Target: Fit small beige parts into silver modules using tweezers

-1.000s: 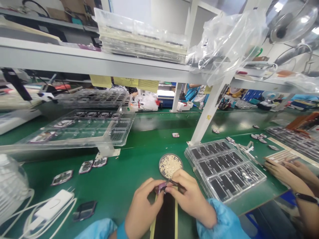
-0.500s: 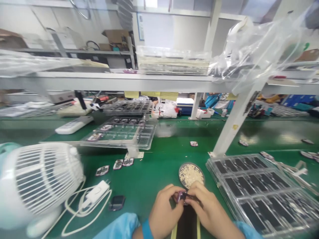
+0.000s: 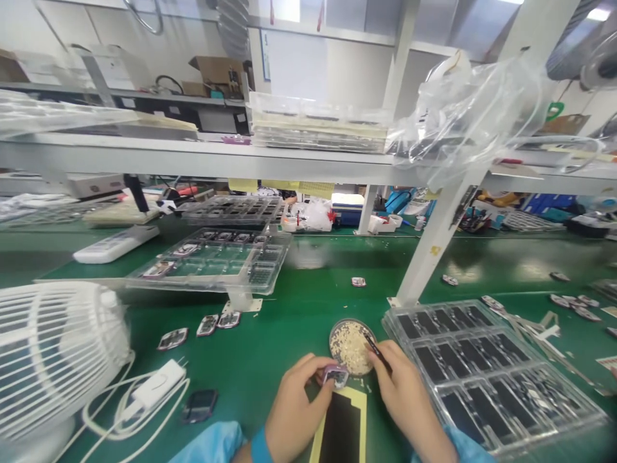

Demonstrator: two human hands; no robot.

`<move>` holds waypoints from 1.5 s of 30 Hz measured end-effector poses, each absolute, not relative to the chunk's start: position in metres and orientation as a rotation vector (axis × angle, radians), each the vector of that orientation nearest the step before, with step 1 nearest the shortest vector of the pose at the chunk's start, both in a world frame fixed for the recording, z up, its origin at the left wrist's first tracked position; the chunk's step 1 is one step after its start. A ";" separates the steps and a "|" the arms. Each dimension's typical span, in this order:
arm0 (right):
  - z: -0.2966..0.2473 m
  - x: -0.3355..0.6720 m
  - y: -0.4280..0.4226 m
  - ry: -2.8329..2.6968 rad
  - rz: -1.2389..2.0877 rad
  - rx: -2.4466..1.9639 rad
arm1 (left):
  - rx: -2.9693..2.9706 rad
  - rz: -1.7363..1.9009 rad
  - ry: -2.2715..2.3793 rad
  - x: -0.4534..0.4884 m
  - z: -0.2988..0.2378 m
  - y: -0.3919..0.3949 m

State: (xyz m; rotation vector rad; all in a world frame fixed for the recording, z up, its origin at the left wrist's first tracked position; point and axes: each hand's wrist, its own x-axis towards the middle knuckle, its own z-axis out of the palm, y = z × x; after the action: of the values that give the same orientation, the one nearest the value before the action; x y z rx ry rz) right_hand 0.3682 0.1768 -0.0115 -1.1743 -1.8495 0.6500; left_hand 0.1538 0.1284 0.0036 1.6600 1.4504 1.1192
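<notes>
"While the left hand (image 3: 299,405) angles inward, what does it grip?"
"A purple part (image 3: 336,374), pinched between thumb and fingers, near the dish (image 3: 331,344)."
"And the right hand (image 3: 403,389)?"
"Angled forward, it pinches a black tool (image 3: 380,355), tip over the dish's pale bits (image 3: 351,346)."

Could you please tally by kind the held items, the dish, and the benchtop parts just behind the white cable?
Purple-rimmed rounded part, left hand: 1
Slim black tool, right hand: 1
Round dish of pale pieces: 1
Flat rounded loose parts: 3
Total: 6

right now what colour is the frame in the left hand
Purple frame; the head view shows it best.
</notes>
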 end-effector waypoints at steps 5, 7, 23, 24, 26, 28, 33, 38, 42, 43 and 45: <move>-0.005 0.368 0.163 -1.703 0.781 -1.099 | 1.766 1.042 1.491 0.148 0.003 0.130; -0.003 0.372 0.155 -1.672 0.810 -1.073 | 1.983 0.939 1.561 0.139 0.010 0.137; -0.049 0.384 0.139 -1.303 0.995 -1.215 | 2.216 0.565 1.979 0.167 0.010 0.360; -0.048 0.384 0.140 -1.301 1.014 -1.207 | 2.254 0.557 1.886 0.179 0.006 0.365; -0.045 0.385 0.142 -1.329 1.036 -1.175 | 2.268 0.534 1.756 0.196 0.000 0.373; -0.040 0.386 0.142 -1.388 1.017 -1.114 | 2.217 0.530 1.708 0.203 -0.003 0.379; -0.039 0.391 0.138 -1.449 1.070 -1.021 | 1.975 0.683 1.630 0.191 0.006 0.355; -0.043 0.387 0.136 -1.516 1.126 -1.081 | 1.694 0.791 1.280 0.162 0.019 0.255; -0.039 0.381 0.139 -1.624 1.077 -1.133 | 1.438 0.750 1.131 0.146 0.014 0.172; -0.038 0.380 0.140 -1.636 1.069 -1.143 | 1.319 0.748 1.115 0.144 0.011 0.158; -0.037 0.380 0.141 -1.642 1.061 -1.153 | 1.256 0.725 1.154 0.144 0.004 0.139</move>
State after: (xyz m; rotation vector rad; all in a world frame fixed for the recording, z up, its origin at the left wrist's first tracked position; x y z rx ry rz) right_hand 0.3796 0.1412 -0.0368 -1.1533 -1.6425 1.0614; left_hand 0.1442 0.1394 0.0038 1.2562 1.1539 0.7253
